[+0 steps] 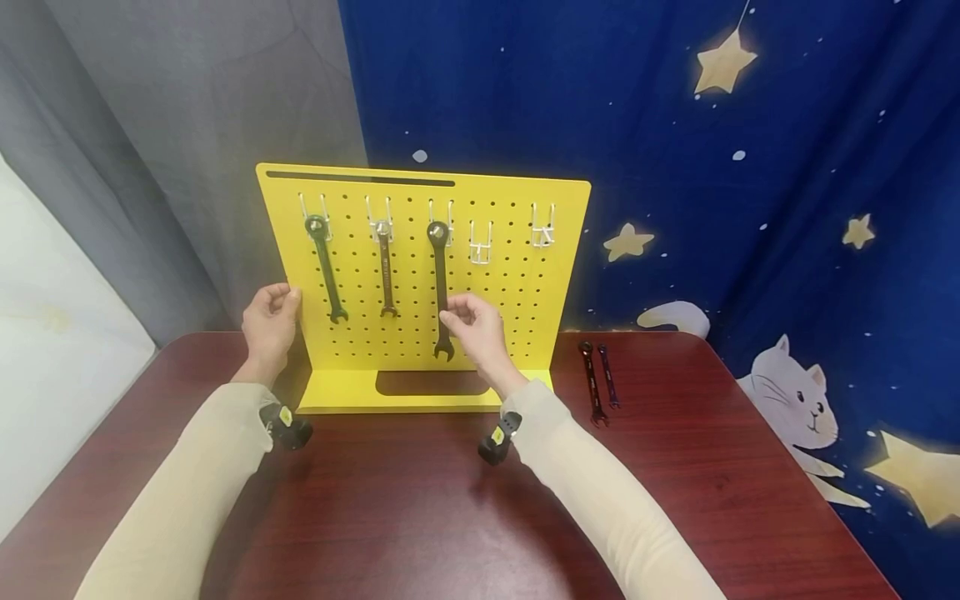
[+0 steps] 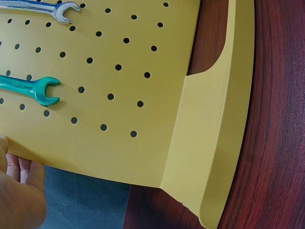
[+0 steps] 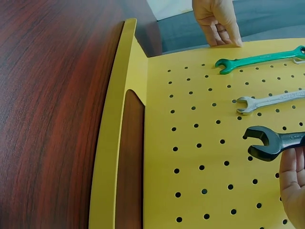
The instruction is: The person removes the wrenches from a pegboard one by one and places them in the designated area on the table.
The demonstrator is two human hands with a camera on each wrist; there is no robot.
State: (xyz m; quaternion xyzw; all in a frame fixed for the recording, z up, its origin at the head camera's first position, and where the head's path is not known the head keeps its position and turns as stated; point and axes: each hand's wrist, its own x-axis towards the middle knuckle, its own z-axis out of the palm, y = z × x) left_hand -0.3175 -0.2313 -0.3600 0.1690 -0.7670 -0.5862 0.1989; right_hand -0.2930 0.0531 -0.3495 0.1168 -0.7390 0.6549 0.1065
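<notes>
My left hand (image 1: 270, 327) pinches the left edge of a yellow pegboard (image 1: 360, 343), thumb in front and fingers curling behind it. On a hook near the board's middle hangs a black combination wrench (image 1: 441, 283), its ring end up. My right hand (image 1: 480, 335) holds that wrench by its lower shank, between thumb and fingers; the right wrist view shows the fingers close under the open jaw end. To its left hang a silver wrench (image 1: 386, 271) and a green wrench (image 1: 327, 271), both ring end up.
Two white hooks, a middle one (image 1: 480, 250) and a right one (image 1: 543, 233), carry no wrench. Right of the board, a dark wrench (image 1: 592, 383) and a smaller purplish wrench (image 1: 608, 377) lie on the red-brown table (image 1: 675, 467). Behind hangs a blue star-patterned curtain (image 1: 525, 100).
</notes>
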